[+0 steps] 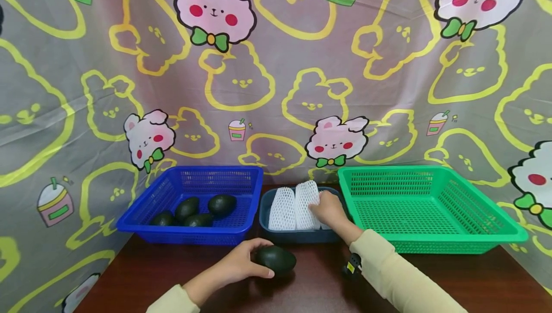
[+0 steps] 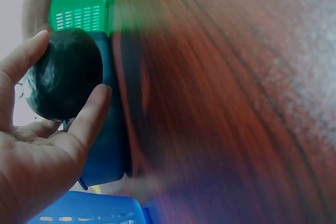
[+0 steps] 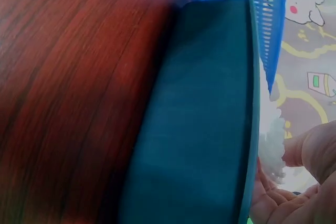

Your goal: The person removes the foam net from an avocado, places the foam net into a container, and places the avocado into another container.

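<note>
My left hand (image 1: pixel 241 261) grips a dark green avocado (image 1: pixel 276 259) by its left end, over the table in front of the small tray. In the left wrist view, fingers and thumb lie around the avocado (image 2: pixel 65 74). My right hand (image 1: pixel 329 208) pinches a white foam net sleeve (image 1: pixel 306 205) at its right side, above the dark blue tray (image 1: pixel 297 237). Another foam net sleeve (image 1: pixel 282 210) stands to its left in that tray. In the right wrist view the tray wall (image 3: pixel 199 114) hides the lower part of the foam net (image 3: pixel 271 145).
A blue basket (image 1: pixel 185 230) on the left holds several avocados (image 1: pixel 222 205). On the right stands a green basket (image 1: pixel 431 244). Both flank the tray on the dark wooden table (image 1: pixel 319 289), with a patterned curtain (image 1: pixel 276 121) right behind.
</note>
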{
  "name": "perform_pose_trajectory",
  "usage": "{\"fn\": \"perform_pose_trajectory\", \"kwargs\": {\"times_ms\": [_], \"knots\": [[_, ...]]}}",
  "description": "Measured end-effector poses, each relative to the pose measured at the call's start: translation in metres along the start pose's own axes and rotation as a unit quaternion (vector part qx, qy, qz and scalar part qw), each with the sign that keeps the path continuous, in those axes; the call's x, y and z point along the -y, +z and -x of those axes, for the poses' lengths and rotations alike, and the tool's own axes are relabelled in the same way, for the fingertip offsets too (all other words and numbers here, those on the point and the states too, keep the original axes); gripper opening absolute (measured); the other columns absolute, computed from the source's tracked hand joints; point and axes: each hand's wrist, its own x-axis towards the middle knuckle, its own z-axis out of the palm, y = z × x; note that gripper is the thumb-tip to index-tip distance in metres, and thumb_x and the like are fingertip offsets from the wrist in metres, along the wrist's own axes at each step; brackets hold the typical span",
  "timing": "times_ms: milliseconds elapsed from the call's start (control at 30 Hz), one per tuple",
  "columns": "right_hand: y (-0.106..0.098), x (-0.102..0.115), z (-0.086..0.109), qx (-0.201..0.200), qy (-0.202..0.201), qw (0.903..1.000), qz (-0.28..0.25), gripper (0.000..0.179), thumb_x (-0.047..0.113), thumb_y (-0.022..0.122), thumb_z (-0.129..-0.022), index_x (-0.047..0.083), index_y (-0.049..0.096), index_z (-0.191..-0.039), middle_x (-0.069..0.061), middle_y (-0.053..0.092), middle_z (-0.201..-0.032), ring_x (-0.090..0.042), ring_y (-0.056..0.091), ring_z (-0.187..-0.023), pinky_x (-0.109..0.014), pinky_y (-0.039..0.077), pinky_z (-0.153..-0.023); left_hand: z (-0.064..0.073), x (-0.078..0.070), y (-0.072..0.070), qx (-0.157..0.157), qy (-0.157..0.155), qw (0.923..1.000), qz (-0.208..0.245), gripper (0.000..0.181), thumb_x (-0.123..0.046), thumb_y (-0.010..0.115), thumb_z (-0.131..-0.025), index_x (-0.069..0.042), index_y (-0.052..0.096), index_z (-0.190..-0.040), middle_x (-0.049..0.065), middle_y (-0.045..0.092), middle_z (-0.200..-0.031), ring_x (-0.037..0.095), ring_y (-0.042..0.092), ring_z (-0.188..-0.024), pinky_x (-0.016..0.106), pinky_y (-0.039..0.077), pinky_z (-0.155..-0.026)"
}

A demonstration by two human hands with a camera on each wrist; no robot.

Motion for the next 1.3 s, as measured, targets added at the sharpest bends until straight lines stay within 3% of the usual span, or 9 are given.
{"fn": "perform_pose_trajectory", "kwargs": {"times_ms": [167, 333, 533, 733, 933, 1300], "knots": [[0.004, -0.001, 0.000, -0.002, 0.002, 0.9997, 0.026, 0.050, 0.015, 0.073, -0.087, -0.018, 0.052, -0.118, -0.028, 0.063, -0.104, -0.037, 0.063, -0.093, -0.047, 0.054, -0.075, 0.000, -0.001, 0.000, 0.001, 0.001, 1.0000, -0.002, 0.056, -0.014, 0.084, -0.072, -0.003, 0.060, -0.121, 0.005, 0.064, -0.103, 0.018, 0.062, -0.089, 0.028, 0.050, -0.078], [0.007, -0.001, 0.001, -0.009, -0.004, 0.9985, 0.054, 0.068, 0.017, 0.074, -0.087, -0.020, 0.038, -0.131, -0.033, 0.061, -0.109, -0.041, 0.064, -0.094, -0.049, 0.054, -0.075, 0.000, -0.001, -0.001, -0.001, 0.004, 1.0000, -0.004, 0.057, -0.014, 0.084, -0.072, -0.003, 0.060, -0.121, 0.005, 0.064, -0.103, 0.017, 0.062, -0.090, 0.028, 0.050, -0.078], [0.008, -0.003, 0.002, -0.040, -0.029, 0.9961, 0.073, 0.063, 0.014, 0.078, -0.083, -0.016, 0.040, -0.125, -0.030, 0.061, -0.104, -0.039, 0.065, -0.088, -0.050, 0.054, -0.073, 0.000, -0.001, -0.003, 0.002, 0.007, 1.0000, 0.005, 0.058, -0.013, 0.084, -0.071, -0.002, 0.060, -0.122, 0.005, 0.064, -0.103, 0.018, 0.062, -0.090, 0.027, 0.050, -0.078], [0.008, -0.003, 0.002, -0.063, -0.044, 0.9921, 0.099, 0.062, 0.014, 0.080, -0.080, -0.015, 0.043, -0.120, -0.028, 0.057, -0.106, -0.038, 0.060, -0.094, -0.050, 0.052, -0.080, 0.000, -0.002, -0.004, 0.004, 0.008, 0.9999, 0.006, 0.058, -0.012, 0.084, -0.072, -0.002, 0.060, -0.123, 0.005, 0.064, -0.103, 0.018, 0.062, -0.090, 0.028, 0.050, -0.078], [0.004, -0.001, 0.005, -0.069, -0.058, 0.9906, 0.103, 0.061, 0.013, 0.080, -0.080, -0.016, 0.043, -0.119, -0.029, 0.056, -0.105, -0.039, 0.059, -0.095, -0.050, 0.051, -0.082, 0.002, -0.005, -0.006, 0.004, 0.013, 0.9999, 0.004, 0.058, -0.012, 0.084, -0.072, -0.003, 0.059, -0.123, 0.004, 0.064, -0.104, 0.017, 0.062, -0.091, 0.028, 0.050, -0.078], [-0.009, 0.004, 0.008, -0.051, -0.075, 0.9929, 0.076, 0.065, 0.015, 0.078, -0.083, -0.016, 0.043, -0.128, -0.031, 0.057, -0.118, -0.041, 0.059, -0.106, -0.050, 0.049, -0.088, 0.009, -0.019, -0.015, 0.015, 0.009, 0.9996, 0.021, 0.057, -0.014, 0.083, -0.075, 0.000, 0.057, -0.125, 0.008, 0.063, -0.107, 0.021, 0.063, -0.093, 0.028, 0.054, -0.076]]}}
